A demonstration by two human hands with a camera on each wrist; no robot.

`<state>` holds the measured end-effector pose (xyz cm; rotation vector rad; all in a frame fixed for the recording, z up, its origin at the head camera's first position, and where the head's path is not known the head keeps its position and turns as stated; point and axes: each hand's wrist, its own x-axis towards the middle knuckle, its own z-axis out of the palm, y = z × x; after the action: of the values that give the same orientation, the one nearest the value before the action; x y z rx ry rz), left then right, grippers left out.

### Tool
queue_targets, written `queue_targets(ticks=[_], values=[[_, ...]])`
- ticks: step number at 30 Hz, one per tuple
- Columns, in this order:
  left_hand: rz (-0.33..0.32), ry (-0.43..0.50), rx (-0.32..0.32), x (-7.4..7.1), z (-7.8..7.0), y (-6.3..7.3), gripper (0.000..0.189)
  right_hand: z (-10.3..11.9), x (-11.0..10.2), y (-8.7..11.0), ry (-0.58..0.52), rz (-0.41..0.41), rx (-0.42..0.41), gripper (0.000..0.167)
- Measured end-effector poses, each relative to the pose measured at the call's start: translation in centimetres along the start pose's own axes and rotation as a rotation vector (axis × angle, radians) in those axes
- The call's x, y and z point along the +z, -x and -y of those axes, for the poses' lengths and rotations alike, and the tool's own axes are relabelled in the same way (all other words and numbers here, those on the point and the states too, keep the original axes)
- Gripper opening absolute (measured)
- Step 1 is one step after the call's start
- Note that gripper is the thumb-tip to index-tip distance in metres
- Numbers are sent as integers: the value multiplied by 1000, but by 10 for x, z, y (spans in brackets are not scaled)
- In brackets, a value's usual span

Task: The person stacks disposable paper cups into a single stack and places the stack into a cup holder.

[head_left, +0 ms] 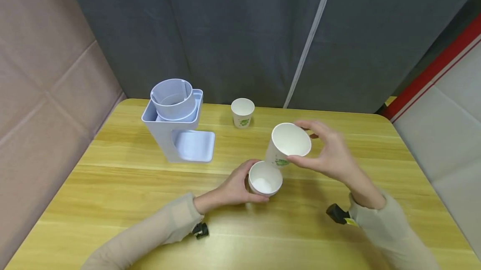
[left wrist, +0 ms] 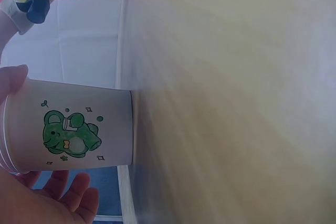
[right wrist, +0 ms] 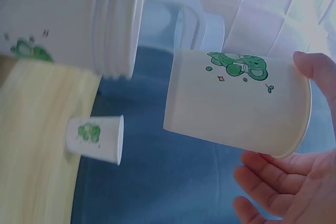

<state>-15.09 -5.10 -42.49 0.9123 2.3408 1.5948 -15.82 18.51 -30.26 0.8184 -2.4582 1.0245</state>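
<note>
My left hand [head_left: 240, 184] is curled round a stack of white paper cups [head_left: 264, 182], thumb on the near side and fingers on the far side. Several nested rims of the stack show in the right wrist view, and a green cartoon animal is printed on its side [left wrist: 73, 129]. Its base meets the tabletop in the left wrist view. In my right hand [head_left: 330, 153] a single paper cup [head_left: 291, 140] is pinched near its rim between thumb and fingers. This cup is tilted, mouth up, just above and right of the stack [right wrist: 68, 24].
A light blue plastic cup dispenser [head_left: 170, 123] with a round tube on top and a flat foot stands back left on the wooden table [head_left: 150, 203]. Another paper cup [head_left: 243, 113] stands upright near the back edge. A dark grey curtain [head_left: 233, 36] hangs behind.
</note>
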Motion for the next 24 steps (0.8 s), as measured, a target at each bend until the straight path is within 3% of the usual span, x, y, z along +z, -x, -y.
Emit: queue_targets(ticks=[12, 24], values=[[10, -4, 15, 0, 1, 0, 85, 14, 18, 9, -49, 89, -32, 69], [8, 63, 75, 0, 3, -1, 90, 8, 39, 19, -68, 151, -21, 68]])
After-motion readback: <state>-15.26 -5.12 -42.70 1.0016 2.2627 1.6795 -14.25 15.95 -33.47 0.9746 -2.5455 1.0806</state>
